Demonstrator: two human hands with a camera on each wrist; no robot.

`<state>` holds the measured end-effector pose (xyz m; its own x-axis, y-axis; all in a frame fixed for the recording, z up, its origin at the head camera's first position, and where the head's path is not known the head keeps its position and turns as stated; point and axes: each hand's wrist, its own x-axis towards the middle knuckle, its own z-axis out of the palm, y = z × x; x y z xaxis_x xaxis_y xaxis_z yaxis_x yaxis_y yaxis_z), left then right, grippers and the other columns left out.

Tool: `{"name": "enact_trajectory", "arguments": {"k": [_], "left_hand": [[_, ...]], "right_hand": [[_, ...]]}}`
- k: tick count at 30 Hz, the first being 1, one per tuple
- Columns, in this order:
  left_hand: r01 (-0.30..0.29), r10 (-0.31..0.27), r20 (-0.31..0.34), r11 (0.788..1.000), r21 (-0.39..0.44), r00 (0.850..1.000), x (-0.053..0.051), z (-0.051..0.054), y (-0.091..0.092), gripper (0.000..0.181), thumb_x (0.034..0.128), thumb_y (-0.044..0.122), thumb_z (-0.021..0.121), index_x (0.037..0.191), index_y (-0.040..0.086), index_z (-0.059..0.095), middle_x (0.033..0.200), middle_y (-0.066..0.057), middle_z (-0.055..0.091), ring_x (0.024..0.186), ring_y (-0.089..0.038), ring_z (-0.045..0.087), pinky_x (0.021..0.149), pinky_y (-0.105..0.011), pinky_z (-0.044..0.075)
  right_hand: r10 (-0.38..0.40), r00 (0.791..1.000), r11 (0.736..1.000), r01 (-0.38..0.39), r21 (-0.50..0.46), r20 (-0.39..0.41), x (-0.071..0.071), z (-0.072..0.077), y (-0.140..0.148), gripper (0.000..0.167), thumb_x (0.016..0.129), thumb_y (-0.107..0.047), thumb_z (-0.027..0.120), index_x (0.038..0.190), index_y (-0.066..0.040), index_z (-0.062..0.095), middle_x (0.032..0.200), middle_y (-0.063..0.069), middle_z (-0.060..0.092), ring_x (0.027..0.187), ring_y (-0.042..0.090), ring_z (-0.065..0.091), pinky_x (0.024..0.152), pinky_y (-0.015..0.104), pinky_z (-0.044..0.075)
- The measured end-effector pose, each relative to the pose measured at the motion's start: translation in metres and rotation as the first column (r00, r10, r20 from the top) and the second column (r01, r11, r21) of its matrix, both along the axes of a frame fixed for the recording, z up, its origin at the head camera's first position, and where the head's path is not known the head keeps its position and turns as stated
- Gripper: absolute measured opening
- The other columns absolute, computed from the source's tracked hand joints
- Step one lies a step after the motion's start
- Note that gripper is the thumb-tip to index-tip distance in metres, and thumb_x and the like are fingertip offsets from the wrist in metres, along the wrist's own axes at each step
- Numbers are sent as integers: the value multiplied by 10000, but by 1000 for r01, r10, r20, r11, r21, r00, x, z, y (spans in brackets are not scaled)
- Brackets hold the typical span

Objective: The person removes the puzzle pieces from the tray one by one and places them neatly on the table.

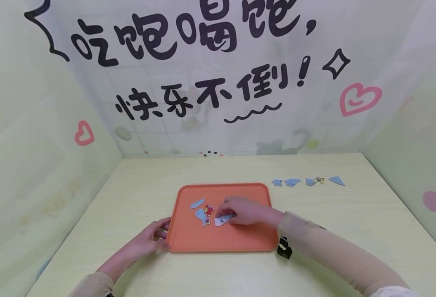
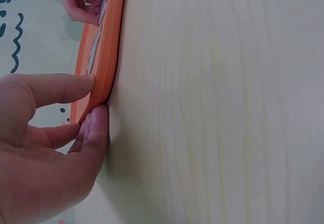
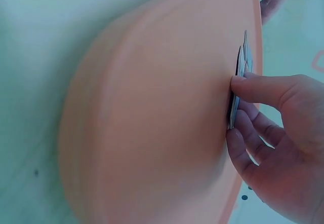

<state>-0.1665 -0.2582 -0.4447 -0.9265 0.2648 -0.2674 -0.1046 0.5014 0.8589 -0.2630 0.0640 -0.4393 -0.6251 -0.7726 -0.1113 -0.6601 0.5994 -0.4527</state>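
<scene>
An orange tray [image 1: 236, 241] lies on the table. On it, left of centre, are a light-blue puzzle piece [image 1: 197, 203] and a cluster of blue and red puzzle pieces [image 1: 201, 215]. My right hand [image 1: 245, 210] reaches over the tray and pinches a pale blue puzzle piece [image 1: 221, 221] just right of that cluster. In the right wrist view the thumb and fingers hold the thin puzzle piece [image 3: 233, 107] low over the tray, partly hidden by the fingers. My left hand [image 1: 151, 238] grips the tray's left edge, its thumb [image 2: 76, 86] on the rim and fingers against the outer side.
Several loose puzzle pieces [image 1: 292, 182] lie in a row on the table beyond the tray's right far corner. A small black object [image 1: 284, 248] is beside the tray's near right corner, under the right forearm. Printed cloth walls [image 1: 210, 136] enclose the table.
</scene>
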Motion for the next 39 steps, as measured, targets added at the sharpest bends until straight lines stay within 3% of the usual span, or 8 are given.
{"name": "enact_trajectory", "arguments": {"k": [5,14,24,39], "left_hand": [[13,-13,-3,1000,-2,1000,0,2,-1,844,789,-18,701,1515,-62,272,1376,-245,457,1132,-286,538,856,-308,470],[-16,16,18,1000,-3,1000,1,2,1,845,781,-23,695,1518,-41,282,1383,-225,460,1133,-282,534,837,-316,472],[5,-5,10,1000,-3,1000,0,1,-1,852,783,-16,703,1521,-39,277,1377,-227,462,1133,-281,537,857,-323,469],[6,-6,9,1000,-14,1000,2,2,-1,839,800,1,701,1521,-42,273,1384,-227,452,1139,-285,524,839,-300,464]], "right_hand": [[15,999,1000,-15,-8,36,-3,1,-1,279,913,-165,699,1178,-253,697,1058,-63,614,960,86,527,858,211,469],[11,997,1000,-12,2,72,-5,7,1,272,903,-172,712,1160,-262,697,1049,-81,614,953,61,515,846,198,467],[-15,995,998,22,-67,100,-11,20,11,273,902,-129,701,1157,-226,703,1065,-64,628,988,114,553,873,246,495],[-7,1000,995,10,-103,25,-19,35,28,293,906,-98,679,1175,-210,702,1031,-40,649,925,114,569,843,258,501]]}}
